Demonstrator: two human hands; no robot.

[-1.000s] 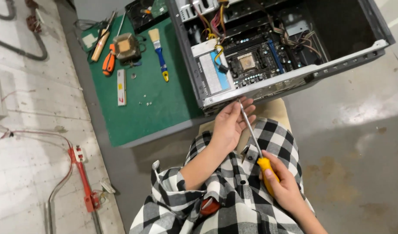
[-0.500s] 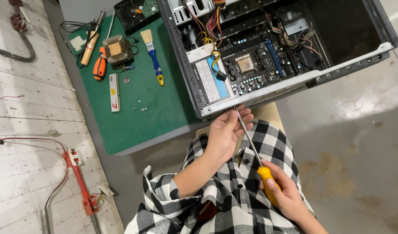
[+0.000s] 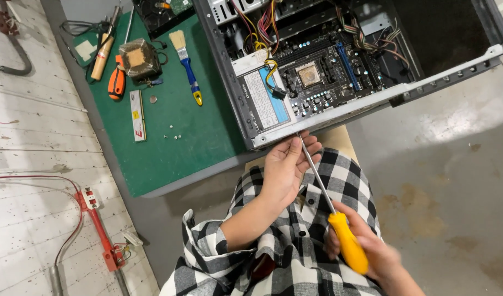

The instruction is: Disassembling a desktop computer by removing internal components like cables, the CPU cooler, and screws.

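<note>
Right now my right hand is clenched around the yellow handle of a screwdriver, down over my checked shirt. Its long shaft runs up and to the left, and the tip meets the lower metal edge of the open PC case, just beside the power supply. My left hand sits right under that edge, fingertips pinched lightly about the shaft near the tip, steadying it rather than gripping it hard. Whether the tip sits in a screw I cannot tell; my fingers hide it.

Inside the case I see the motherboard with its bare processor and bundles of coloured cables. The case lies on a green mat. On the mat, well apart from my hands, lie a brush, a heatsink, orange pliers, a memory stick and a few loose screws.
</note>
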